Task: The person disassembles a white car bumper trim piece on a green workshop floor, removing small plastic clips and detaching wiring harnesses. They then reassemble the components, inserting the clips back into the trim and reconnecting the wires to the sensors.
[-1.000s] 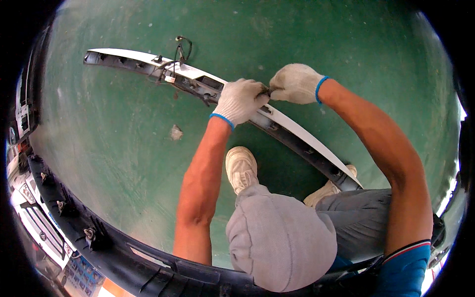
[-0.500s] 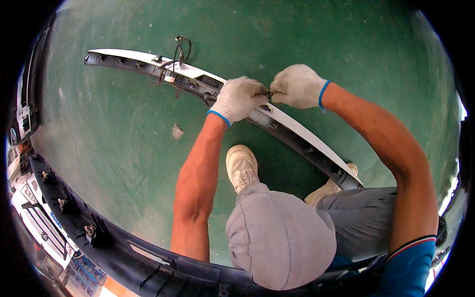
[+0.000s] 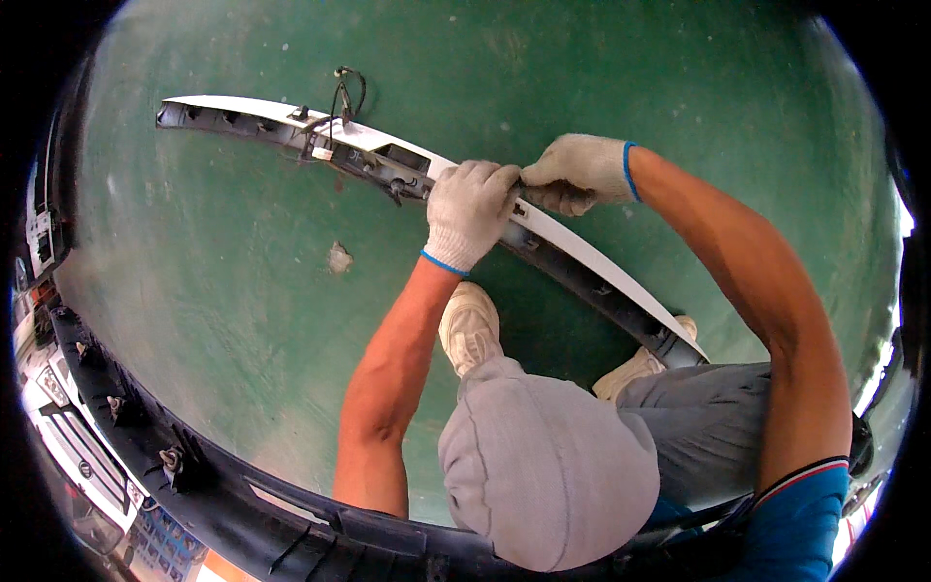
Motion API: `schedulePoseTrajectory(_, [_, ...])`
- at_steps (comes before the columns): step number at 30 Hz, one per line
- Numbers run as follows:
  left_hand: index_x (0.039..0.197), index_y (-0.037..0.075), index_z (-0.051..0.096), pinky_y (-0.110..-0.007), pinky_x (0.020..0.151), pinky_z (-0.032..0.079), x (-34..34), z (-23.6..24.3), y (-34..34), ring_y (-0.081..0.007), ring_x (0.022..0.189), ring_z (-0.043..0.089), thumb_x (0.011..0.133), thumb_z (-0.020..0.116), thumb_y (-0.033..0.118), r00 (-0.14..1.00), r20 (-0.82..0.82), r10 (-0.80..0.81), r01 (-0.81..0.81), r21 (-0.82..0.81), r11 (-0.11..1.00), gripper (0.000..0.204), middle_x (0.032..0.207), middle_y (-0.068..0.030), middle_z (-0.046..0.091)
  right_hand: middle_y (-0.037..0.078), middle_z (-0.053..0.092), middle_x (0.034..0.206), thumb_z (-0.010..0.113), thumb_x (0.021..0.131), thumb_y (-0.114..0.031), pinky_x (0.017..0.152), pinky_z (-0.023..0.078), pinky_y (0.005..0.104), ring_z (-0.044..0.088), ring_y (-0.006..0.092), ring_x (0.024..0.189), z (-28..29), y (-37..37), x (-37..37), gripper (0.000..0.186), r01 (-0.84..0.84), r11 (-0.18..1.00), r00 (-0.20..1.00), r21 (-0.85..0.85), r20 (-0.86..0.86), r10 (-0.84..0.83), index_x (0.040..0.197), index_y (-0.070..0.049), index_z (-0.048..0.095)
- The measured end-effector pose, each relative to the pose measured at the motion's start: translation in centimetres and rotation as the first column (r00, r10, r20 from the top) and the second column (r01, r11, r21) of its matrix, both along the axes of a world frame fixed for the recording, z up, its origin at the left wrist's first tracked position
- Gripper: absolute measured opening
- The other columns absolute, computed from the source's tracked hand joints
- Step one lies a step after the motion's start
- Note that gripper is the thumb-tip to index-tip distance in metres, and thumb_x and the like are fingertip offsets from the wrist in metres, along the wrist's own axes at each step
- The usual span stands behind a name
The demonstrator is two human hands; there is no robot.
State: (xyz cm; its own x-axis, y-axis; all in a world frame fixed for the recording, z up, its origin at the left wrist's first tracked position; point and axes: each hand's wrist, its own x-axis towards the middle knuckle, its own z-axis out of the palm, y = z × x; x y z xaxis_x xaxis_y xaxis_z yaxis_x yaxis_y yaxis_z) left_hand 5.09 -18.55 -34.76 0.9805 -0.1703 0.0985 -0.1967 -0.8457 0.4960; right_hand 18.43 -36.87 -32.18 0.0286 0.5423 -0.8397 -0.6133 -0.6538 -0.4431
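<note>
A long, curved car trim strip (image 3: 574,242), white on one edge and dark inside, slants across the floor in front of me. My left hand (image 3: 472,209), in a white knit glove with a blue cuff, is closed over the middle of the strip. Just right of it, my gloved right hand (image 3: 582,175) pinches at the strip's far edge, thumb and fingertips close to the left fingers. Whatever lies between those fingertips is too small and dark to name. Black wiring (image 3: 360,95) loops up from the strip's left half, near a small white connector (image 3: 322,153).
Green floor (image 3: 242,291) surrounds the strip, with a pale patch (image 3: 339,257) on it. A large black bumper-like part (image 3: 208,475) curves along the lower left. My shoe (image 3: 469,325) and bent grey knee (image 3: 553,466) are close below the strip. A white vehicle front (image 3: 82,456) shows at far left.
My left hand has turned more upright over the strip, its fingers shifting. The right hand has tilted and its fingers now point further left and down. The view has shifted slightly.
</note>
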Motion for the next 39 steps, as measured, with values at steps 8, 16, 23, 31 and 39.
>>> schedulePoseTrajectory(8, [0.114,0.012,0.071,-0.045,0.086,0.053,-0.8,-0.5,0.7,-0.0301,0.101,0.070,0.082,0.076,0.014,0.996,0.063,0.057,-0.057,0.011,0.998,0.032,0.104,-0.0066,0.073,-0.001,0.058,0.069,0.067,0.096,-0.034,0.045,0.030,0.0268,0.047,0.0087,0.055,-0.3,1.2,-2.8,0.031,0.209,0.978,0.975,0.015,0.076,-0.210,0.080,-0.007,0.067])
schedulePoseTrajectory(16, [0.110,0.011,0.072,-0.045,0.088,0.053,-1.4,-1.2,1.4,-0.0315,0.101,0.069,0.081,0.078,0.010,0.985,0.160,0.067,-0.051,-0.106,0.993,0.029,0.104,-0.0080,0.073,-0.001,0.056,0.070,0.065,0.094,-0.035,0.050,0.036,0.0288,0.047,0.0099,0.057,1.9,1.9,-3.9,0.030,0.348,0.937,0.907,0.015,0.246,-0.341,0.080,-0.008,0.066])
schedulePoseTrajectory(23, [0.106,0.010,0.074,-0.045,0.087,0.054,0.2,-0.7,0.2,-0.0309,0.098,0.071,0.085,0.077,0.016,0.979,0.134,0.153,-0.140,-0.103,0.985,0.022,0.101,-0.0083,0.075,0.000,0.058,0.074,0.067,0.095,-0.037,0.053,0.043,0.0285,0.053,0.0096,0.062,7.6,-1.9,5.8,0.032,0.165,0.958,0.790,0.235,0.550,-0.271,0.089,-0.006,0.070])
schedulePoseTrajectory(31, [0.103,0.014,0.077,-0.045,0.091,0.052,2.4,0.6,-1.3,-0.0287,0.098,0.069,0.091,0.071,0.029,0.958,-0.196,0.210,-0.156,0.259,0.953,0.020,0.096,-0.0067,0.074,0.002,0.064,0.081,0.069,0.098,-0.037,0.058,0.047,0.0262,0.057,0.0091,0.069,10.6,-2.6,5.9,0.042,-0.081,0.954,0.823,0.287,0.560,-0.099,0.114,0.002,0.074])
schedulePoseTrajectory(39, [0.110,0.012,0.075,-0.048,0.098,0.050,3.7,1.4,-1.5,-0.0318,0.112,0.066,0.092,0.069,0.033,0.908,-0.350,0.229,-0.090,0.370,0.925,0.028,0.108,-0.0101,0.073,0.002,0.065,0.081,0.068,0.098,-0.037,0.062,0.049,0.0267,0.058,0.0093,0.071,11.3,-2.4,5.8,0.041,-0.178,0.962,0.782,0.206,0.623,0.011,0.110,0.002,0.075])
